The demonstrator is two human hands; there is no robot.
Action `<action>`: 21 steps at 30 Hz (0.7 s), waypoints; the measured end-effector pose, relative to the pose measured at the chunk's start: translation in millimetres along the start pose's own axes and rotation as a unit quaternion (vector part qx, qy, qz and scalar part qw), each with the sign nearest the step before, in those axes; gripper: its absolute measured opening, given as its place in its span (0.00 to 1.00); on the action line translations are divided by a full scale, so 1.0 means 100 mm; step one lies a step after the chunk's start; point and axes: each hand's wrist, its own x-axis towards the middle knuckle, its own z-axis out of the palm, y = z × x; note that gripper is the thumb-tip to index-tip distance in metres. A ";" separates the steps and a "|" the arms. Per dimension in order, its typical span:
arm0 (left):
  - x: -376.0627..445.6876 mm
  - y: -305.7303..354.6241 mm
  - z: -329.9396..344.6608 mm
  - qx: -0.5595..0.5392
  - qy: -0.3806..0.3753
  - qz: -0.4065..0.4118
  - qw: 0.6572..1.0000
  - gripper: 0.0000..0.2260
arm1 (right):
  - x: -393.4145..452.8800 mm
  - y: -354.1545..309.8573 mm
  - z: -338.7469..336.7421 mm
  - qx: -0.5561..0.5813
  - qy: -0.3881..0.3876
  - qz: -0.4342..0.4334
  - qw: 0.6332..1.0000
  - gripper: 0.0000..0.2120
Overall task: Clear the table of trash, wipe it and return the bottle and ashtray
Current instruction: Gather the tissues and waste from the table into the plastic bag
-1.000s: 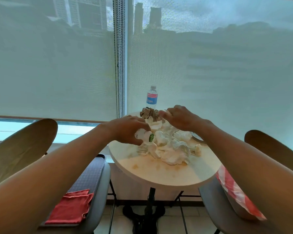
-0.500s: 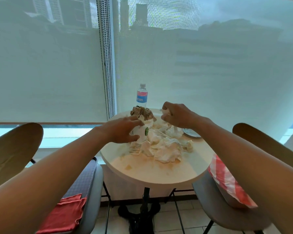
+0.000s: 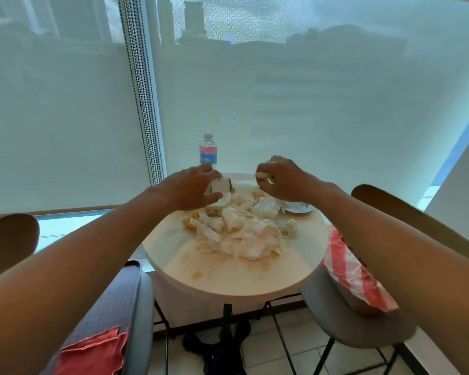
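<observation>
A small round table carries a heap of crumpled white tissues and orange stains. My left hand grips a white paper cup at the far left of the heap. My right hand pinches a wad of white tissue just above the far right of the pile. A water bottle with a blue and pink label stands upright at the table's far edge, behind my left hand. The ashtray lies at the right rim, partly hidden by tissues.
A chair on the left holds a red cloth on its seat. The chair on the right holds a red-and-white striped plastic bag. A window with a lowered blind and a bead chain stands behind the table. Tiled floor lies below.
My left hand has lifted the paper cup off the heap toward the far edge. My right hand has risen with a tissue wad. The brown crumpled trash is no longer visible.
</observation>
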 end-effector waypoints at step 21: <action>0.95 1.24 0.36 -0.017 0.006 -0.010 1.000 0.25 | -0.85 1.25 -0.59 0.054 -0.034 0.122 0.990 0.13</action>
